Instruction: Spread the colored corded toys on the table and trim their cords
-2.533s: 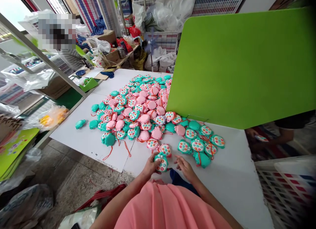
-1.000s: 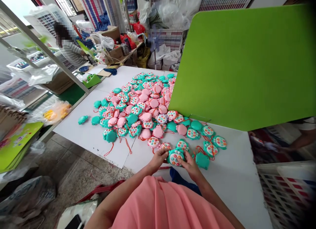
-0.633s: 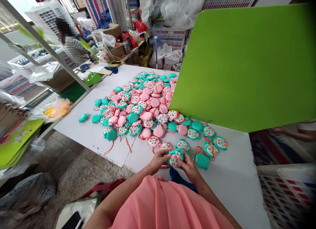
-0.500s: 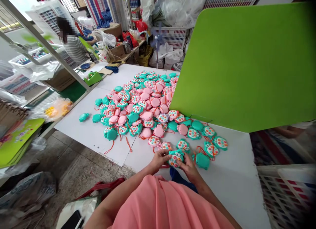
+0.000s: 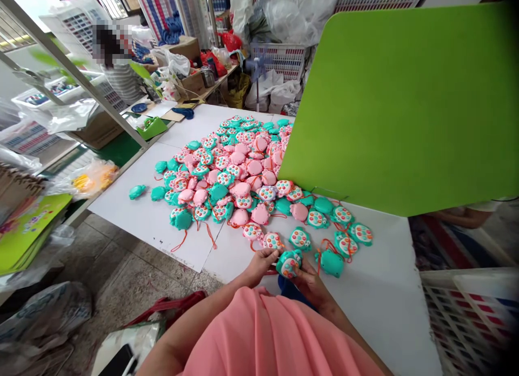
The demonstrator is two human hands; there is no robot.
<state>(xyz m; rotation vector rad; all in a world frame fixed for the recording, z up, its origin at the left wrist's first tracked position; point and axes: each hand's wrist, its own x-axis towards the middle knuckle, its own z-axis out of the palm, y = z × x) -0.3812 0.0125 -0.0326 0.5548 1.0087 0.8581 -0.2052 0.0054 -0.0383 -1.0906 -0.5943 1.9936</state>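
Observation:
My right hand (image 5: 308, 280) grips a green turtle-shaped toy (image 5: 288, 265) near the table's front edge, its white side with coloured dots facing up. At the toy's left edge, my left hand (image 5: 263, 261) is closed in a pinch; whatever lies between those fingertips is too small to make out. Just beyond my hands lie a pink turtle-shaped toy (image 5: 271, 240) and a green one with dots up (image 5: 300, 238). To the right rests another green toy (image 5: 331, 263), back side up, with an orange cord beside it.
A large heap of pink and green toys (image 5: 239, 160) covers the middle of the white table (image 5: 133, 219). An upright green board (image 5: 397, 106) stands at the right. A green tape dispenser (image 5: 152, 128) sits at the far left corner. Further back, a person (image 5: 121, 81) sits at another table.
The held toy has turned slightly in my right hand. My left fingers have shifted from gripping its edge to a pinch at its left side. The heap looks the same.

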